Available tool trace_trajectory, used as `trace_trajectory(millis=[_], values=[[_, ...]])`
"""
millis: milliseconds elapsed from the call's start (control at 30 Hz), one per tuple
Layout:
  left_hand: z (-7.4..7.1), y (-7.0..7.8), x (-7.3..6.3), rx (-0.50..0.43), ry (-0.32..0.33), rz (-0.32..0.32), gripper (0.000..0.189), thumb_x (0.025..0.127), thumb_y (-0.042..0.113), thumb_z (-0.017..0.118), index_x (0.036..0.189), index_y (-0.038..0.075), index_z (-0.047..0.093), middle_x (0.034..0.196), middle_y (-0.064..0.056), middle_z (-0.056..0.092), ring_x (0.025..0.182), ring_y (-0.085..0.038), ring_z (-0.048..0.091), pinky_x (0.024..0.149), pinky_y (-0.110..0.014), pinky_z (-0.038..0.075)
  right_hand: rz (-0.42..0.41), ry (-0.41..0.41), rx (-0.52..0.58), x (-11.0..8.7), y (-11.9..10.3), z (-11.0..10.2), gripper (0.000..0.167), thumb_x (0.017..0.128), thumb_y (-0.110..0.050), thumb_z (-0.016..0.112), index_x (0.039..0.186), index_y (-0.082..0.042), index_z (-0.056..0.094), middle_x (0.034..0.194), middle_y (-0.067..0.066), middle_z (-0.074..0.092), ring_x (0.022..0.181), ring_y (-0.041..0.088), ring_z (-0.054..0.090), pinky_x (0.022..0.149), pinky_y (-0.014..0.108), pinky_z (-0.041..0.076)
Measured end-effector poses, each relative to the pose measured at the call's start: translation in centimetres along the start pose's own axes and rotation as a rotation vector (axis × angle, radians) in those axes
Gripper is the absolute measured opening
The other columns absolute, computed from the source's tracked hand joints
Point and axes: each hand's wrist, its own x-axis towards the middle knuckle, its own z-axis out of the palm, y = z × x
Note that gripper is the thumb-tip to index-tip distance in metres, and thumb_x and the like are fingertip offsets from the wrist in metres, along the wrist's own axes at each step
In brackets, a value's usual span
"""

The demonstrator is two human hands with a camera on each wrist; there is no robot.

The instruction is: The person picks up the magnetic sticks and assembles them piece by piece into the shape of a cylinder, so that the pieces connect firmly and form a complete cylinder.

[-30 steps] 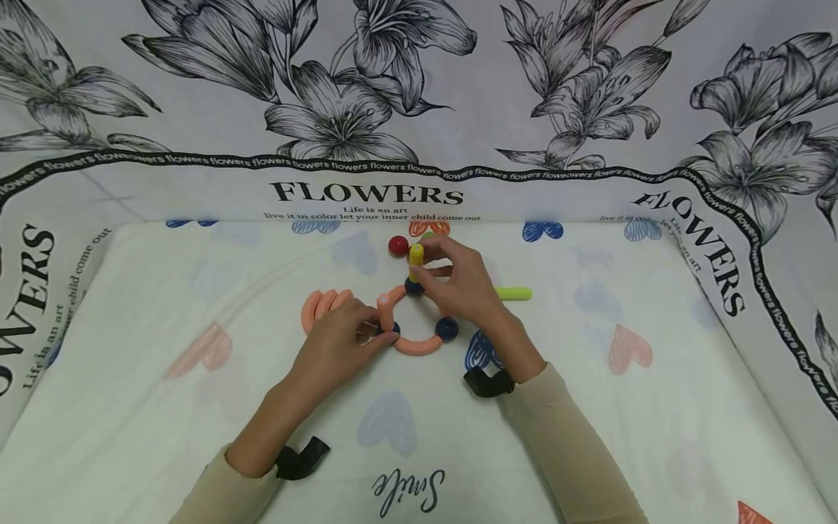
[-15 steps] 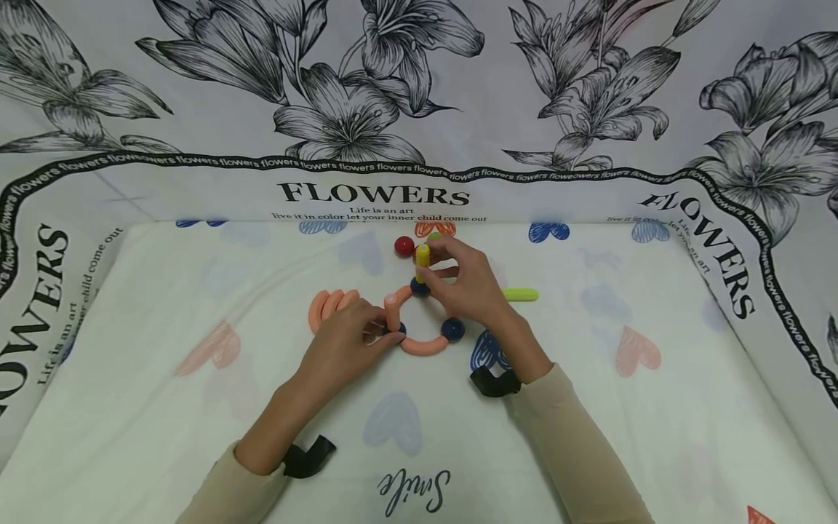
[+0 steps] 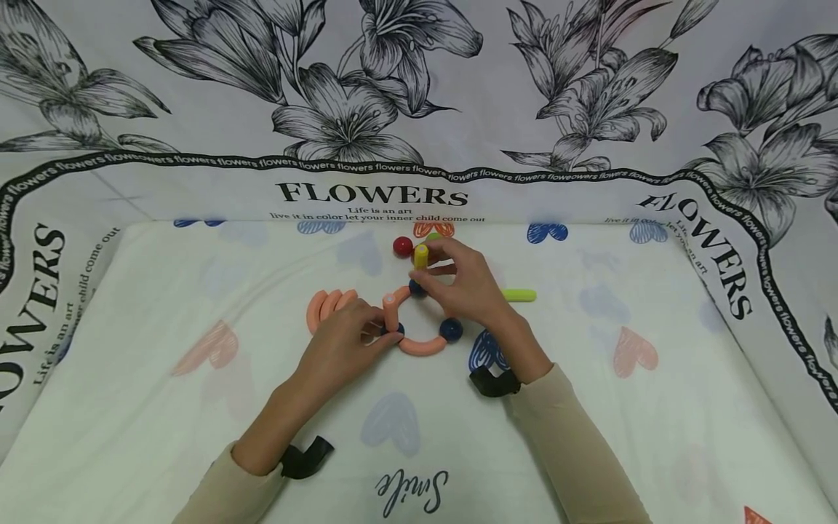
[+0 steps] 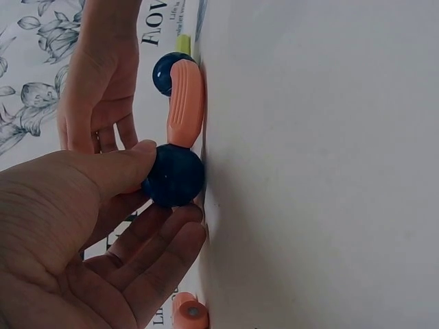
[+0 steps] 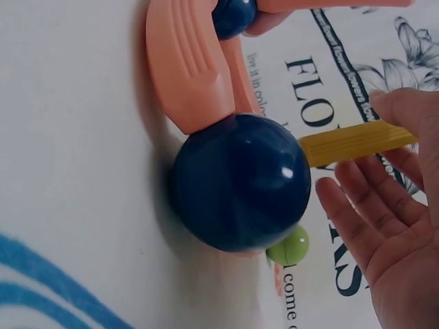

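Observation:
On the white cloth lies a ring of curved orange pieces [image 3: 422, 346] joined by dark blue balls. My left hand [image 3: 340, 338] holds the ring's left ball [image 4: 175, 177], thumb on one side and fingers on the other. An orange piece [image 3: 390, 313] stands up from that ball. At the ring's far side, my right hand [image 3: 461, 284] pinches an upright yellow rod [image 3: 421, 256] above the far blue ball [image 3: 417, 288]. The rod's lower end is hidden by the thumb in the head view. The right blue ball [image 5: 240, 181] is untouched.
Several curved orange pieces [image 3: 322, 307] lie left of the ring, partly behind the left hand. A red ball [image 3: 402, 247] and a green ball [image 5: 291, 245] lie beyond the ring. A light green rod [image 3: 519, 295] lies to the right.
My right thumb has slid slightly lower and covers more of the yellow rod's lower end. The left hand keeps its hold. The head view has shifted slightly.

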Motion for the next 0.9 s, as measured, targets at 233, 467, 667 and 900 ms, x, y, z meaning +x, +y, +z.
trace_trajectory(millis=[233, 467, 667, 900], values=[[-0.1, 0.1, -0.2, -0.003, 0.001, -0.006, 0.010, 0.092, 0.027, 0.085, 0.093, 0.021, 0.076, 0.102, 0.006, 0.077, 0.098, -0.013, 0.078, 0.092, -0.039, 0.062, 0.026, -0.026, -0.056, -0.5, -0.6, -1.1, 0.051, 0.095, -0.021, 0.082, 0.140, -0.009, 0.061, 0.135, 0.008, 0.067, 0.122, 0.030, 0.071, 0.104, 0.040, 0.060], [0.0, 0.0, -0.3, -0.009, -0.001, -0.019, 0.011, 0.092, 0.028, 0.085, 0.094, 0.021, 0.077, 0.102, 0.006, 0.077, 0.098, -0.013, 0.078, 0.092, -0.040, 0.063, 0.068, -0.047, -0.126, -1.6, -0.5, -2.5, 0.055, 0.094, -0.021, 0.082, 0.143, -0.009, 0.060, 0.139, 0.012, 0.065, 0.129, 0.029, 0.066, 0.109, 0.043, 0.057], [0.0, 0.0, -0.4, -0.013, 0.004, -0.032, 0.012, 0.091, 0.028, 0.085, 0.095, 0.020, 0.077, 0.102, 0.005, 0.078, 0.098, -0.014, 0.078, 0.092, -0.040, 0.063, 0.100, -0.060, -0.167, -2.7, -0.1, -3.5, 0.051, 0.098, -0.025, 0.078, 0.142, -0.008, 0.061, 0.138, 0.014, 0.066, 0.130, 0.028, 0.064, 0.110, 0.047, 0.056], [0.0, 0.0, -0.5, -0.003, 0.010, -0.025, 0.012, 0.092, 0.029, 0.085, 0.097, 0.021, 0.078, 0.105, 0.004, 0.076, 0.099, -0.014, 0.077, 0.093, -0.040, 0.062, 0.127, -0.072, -0.235, -3.8, 0.2, -4.7, 0.043, 0.100, -0.023, 0.075, 0.140, -0.009, 0.064, 0.137, 0.013, 0.066, 0.130, 0.028, 0.064, 0.110, 0.050, 0.055]])
